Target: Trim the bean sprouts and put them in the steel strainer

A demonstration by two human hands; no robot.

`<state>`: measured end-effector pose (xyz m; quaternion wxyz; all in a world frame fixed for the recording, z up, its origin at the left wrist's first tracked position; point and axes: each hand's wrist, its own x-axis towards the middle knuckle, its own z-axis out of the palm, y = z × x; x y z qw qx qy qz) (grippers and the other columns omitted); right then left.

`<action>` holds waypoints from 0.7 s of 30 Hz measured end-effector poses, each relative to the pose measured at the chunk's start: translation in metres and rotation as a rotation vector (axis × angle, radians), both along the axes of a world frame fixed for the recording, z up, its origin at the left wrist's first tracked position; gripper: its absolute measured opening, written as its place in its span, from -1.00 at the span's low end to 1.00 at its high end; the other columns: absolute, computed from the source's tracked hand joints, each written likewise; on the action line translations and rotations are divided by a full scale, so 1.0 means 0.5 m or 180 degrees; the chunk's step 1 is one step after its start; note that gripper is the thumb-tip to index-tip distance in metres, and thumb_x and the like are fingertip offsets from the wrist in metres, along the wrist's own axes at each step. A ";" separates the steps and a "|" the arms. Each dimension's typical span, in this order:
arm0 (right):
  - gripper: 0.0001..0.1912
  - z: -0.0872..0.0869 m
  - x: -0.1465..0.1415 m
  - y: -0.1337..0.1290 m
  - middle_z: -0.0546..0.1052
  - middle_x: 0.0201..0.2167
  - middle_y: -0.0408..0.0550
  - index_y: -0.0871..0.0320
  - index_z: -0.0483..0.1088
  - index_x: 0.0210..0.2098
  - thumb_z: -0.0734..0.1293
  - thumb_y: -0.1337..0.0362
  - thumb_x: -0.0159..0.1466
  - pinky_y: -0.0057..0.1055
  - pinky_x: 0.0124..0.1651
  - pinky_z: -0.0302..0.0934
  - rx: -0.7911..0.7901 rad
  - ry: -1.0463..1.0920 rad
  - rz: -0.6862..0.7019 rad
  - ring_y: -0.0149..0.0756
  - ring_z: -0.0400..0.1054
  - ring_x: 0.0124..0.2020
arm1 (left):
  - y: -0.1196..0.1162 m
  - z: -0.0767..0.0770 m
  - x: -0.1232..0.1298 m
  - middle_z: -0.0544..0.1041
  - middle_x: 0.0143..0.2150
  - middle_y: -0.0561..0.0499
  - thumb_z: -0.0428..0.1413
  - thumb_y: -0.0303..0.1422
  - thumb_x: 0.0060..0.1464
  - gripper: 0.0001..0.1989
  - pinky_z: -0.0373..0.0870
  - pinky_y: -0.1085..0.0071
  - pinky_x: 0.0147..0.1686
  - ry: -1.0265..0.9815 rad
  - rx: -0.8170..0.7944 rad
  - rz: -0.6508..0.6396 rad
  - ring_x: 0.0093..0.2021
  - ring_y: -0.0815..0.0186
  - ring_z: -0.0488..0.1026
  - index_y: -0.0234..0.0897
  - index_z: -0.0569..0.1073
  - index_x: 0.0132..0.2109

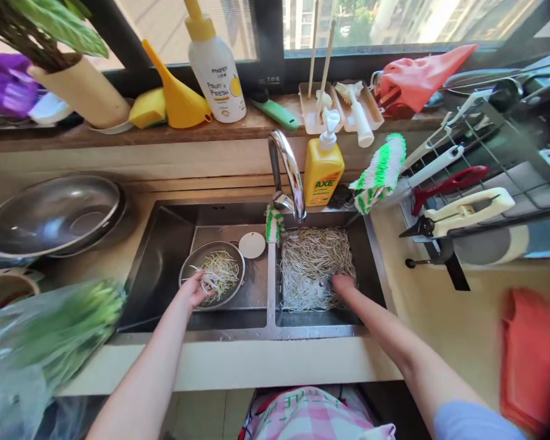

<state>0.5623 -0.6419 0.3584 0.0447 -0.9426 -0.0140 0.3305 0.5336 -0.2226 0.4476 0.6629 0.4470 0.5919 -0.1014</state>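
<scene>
My left hand [196,289] is over the near-left side of a round metal bowl [241,286] in the left sink basin, with a few bean sprouts [208,282] in its fingers. A small heap of sprouts [224,269] lies in that bowl. In the right basin, a thick layer of bean sprouts [316,250] sits in water. My right hand [343,283] reaches down among them at the right side; its fingers are hidden by water and sprouts. The chrome faucet [289,165] stands behind the divider, its spout above the right basin.
A green-and-white cloth [273,225] hangs on the divider near a white disc [252,245]. Behind stands a yellow soap bottle [323,171]. At right is a utensil rack [472,146]; at left are pans [55,214] and bagged greens [73,324].
</scene>
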 end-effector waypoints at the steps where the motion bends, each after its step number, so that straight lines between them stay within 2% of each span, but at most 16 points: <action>1: -0.74 0.009 -0.005 0.004 0.43 -0.23 0.31 0.31 0.42 -0.28 0.12 0.46 0.15 -0.18 -0.19 0.09 -0.0030 -0.0093 0.0034 -0.05 0.32 -0.20 | 0.007 -0.014 0.006 0.46 -0.37 -0.10 -0.01 -0.44 0.00 -0.87 0.32 0.10 -0.29 0.0257 0.0143 -0.0090 -0.32 0.18 0.44 -0.35 0.34 -0.25; 3: -0.69 0.024 -0.007 0.023 0.39 -0.14 0.32 0.30 0.38 -0.18 0.08 0.46 0.19 -0.09 -0.09 0.00 -0.0002 -0.0346 0.0135 0.02 0.23 -0.09 | 0.010 -0.035 0.008 0.45 -0.33 -0.12 0.02 -0.46 -0.04 -0.80 0.30 0.11 -0.28 0.0510 0.0399 -0.0175 -0.30 0.17 0.43 -0.35 0.32 -0.19; 5: -0.64 0.030 0.006 0.054 0.34 -0.05 0.27 0.25 0.30 -0.07 0.05 0.45 0.21 -0.08 0.01 -0.11 0.0086 -0.0578 0.0259 0.00 0.10 0.04 | 0.002 -0.047 0.001 0.43 -0.31 -0.07 0.05 -0.50 -0.07 -0.73 0.30 0.19 -0.27 0.0472 0.0601 -0.0210 -0.30 0.24 0.42 -0.32 0.30 -0.14; 8: -0.58 0.019 0.037 0.115 0.16 0.11 0.20 0.23 0.18 0.05 0.02 0.46 0.22 -0.08 0.09 -0.24 0.0181 -0.0790 0.0331 -0.05 -0.15 0.17 | -0.022 -0.048 -0.019 0.40 -0.33 0.04 0.10 -0.52 -0.12 -0.64 0.29 0.35 -0.25 0.0271 0.0879 -0.0272 -0.36 0.39 0.39 -0.23 0.30 -0.11; 10: -0.57 0.002 0.050 0.154 0.07 0.16 0.20 0.26 0.17 0.06 0.04 0.46 0.20 -0.02 0.10 -0.30 0.0227 -0.0797 0.0303 -0.01 -0.22 0.19 | -0.042 -0.037 -0.036 0.39 -0.34 0.08 0.11 -0.51 -0.12 -0.66 0.29 0.42 -0.25 0.0039 0.0903 -0.0380 -0.40 0.46 0.37 -0.20 0.33 -0.13; 13: -0.61 -0.027 0.056 0.188 0.16 0.12 0.16 0.23 0.28 -0.03 0.19 0.39 0.12 -0.13 0.11 -0.23 0.0449 -0.0589 0.0341 -0.05 -0.09 0.15 | -0.077 -0.005 -0.067 0.41 -0.27 0.03 0.09 -0.48 -0.09 -0.71 0.31 0.44 -0.24 -0.0521 0.0533 -0.0674 -0.35 0.46 0.39 -0.21 0.35 -0.15; 16: -0.60 -0.049 0.067 0.175 0.34 -0.03 0.11 0.19 0.36 -0.14 0.33 0.30 -0.01 -0.28 0.05 -0.06 0.0661 -0.0281 0.0275 -0.11 0.13 0.03 | -0.119 0.044 -0.104 0.39 -0.08 -0.04 0.11 -0.43 -0.09 -0.71 0.31 0.38 -0.16 -0.0830 0.0072 -0.0872 -0.17 0.33 0.41 -0.21 0.35 -0.14; 18: -0.57 -0.060 0.083 0.152 0.42 -0.13 0.12 0.19 0.35 -0.14 0.33 0.23 -0.02 -0.29 -0.04 0.06 0.0702 -0.0118 0.0058 -0.10 0.25 -0.07 | -0.150 0.078 -0.125 0.36 -0.02 -0.06 0.12 -0.36 -0.09 -0.69 0.29 0.34 -0.11 -0.0931 -0.0178 -0.0972 -0.10 0.26 0.38 -0.21 0.34 -0.12; 21: -0.60 -0.069 0.101 0.123 0.47 -0.21 0.09 0.20 0.33 -0.10 0.24 0.18 0.08 -0.36 -0.19 0.16 0.0812 0.0012 -0.0305 -0.16 0.34 -0.18 | -0.207 0.117 -0.142 0.38 -0.04 -0.09 0.10 -0.29 -0.06 -0.65 0.26 0.31 -0.06 -0.1083 -0.0482 -0.1086 -0.07 0.23 0.37 -0.23 0.31 -0.08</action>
